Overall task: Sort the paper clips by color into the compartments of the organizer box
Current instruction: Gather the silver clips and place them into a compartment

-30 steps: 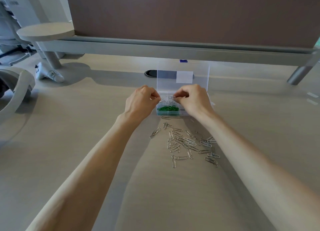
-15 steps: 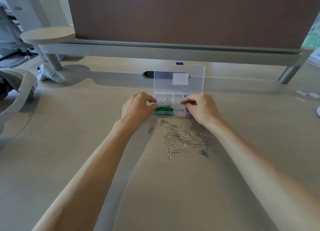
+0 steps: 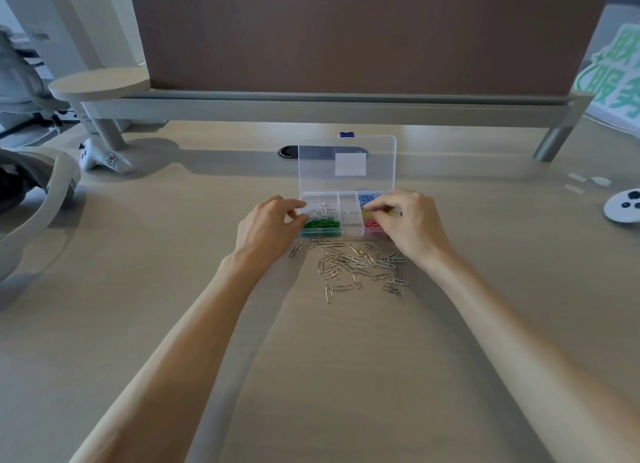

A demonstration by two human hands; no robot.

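Your left hand (image 3: 268, 225), fingers curled, touches the box's (image 3: 346, 232) left edge, likely steadying it beside the green clips (image 3: 322, 224). Your right hand (image 3: 408, 221) pinches over the yellow compartment; what it holds I cannot tell. Silver clips (image 3: 353, 266) lie loose just near the box.

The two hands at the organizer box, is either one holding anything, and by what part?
It cannot be told. The left hand and right hand have pinched fingers over the organizer box, but no clip shows between them.
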